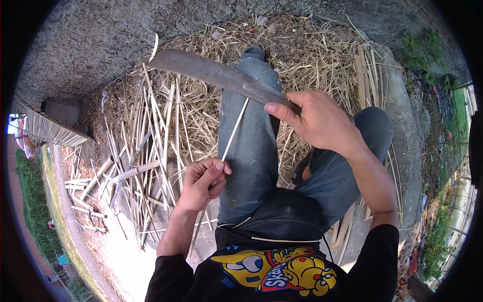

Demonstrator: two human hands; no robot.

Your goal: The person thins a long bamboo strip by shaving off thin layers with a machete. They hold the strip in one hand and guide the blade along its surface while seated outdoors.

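Note:
My right hand [322,121] is closed round the handle end of a machete [206,70], whose broad dark blade reaches left across my outstretched leg. A thin pale bamboo strip [235,130] is pinched between the thumb and fingers of my left hand [205,182]. The strip's upper end meets or passes under the blade's lower edge; from this view I cannot tell which. Its other end runs down past my left forearm. Beneath both hands lies my jeans-covered leg [249,156].
Bamboo strips [163,121] are heaped at the left, with cut bamboo pieces [135,171] beside them. Pale shavings [317,60] cover the ground ahead, before a rough grey wall [115,45]. More slats [363,75] lie at the right along a concrete edge [402,100].

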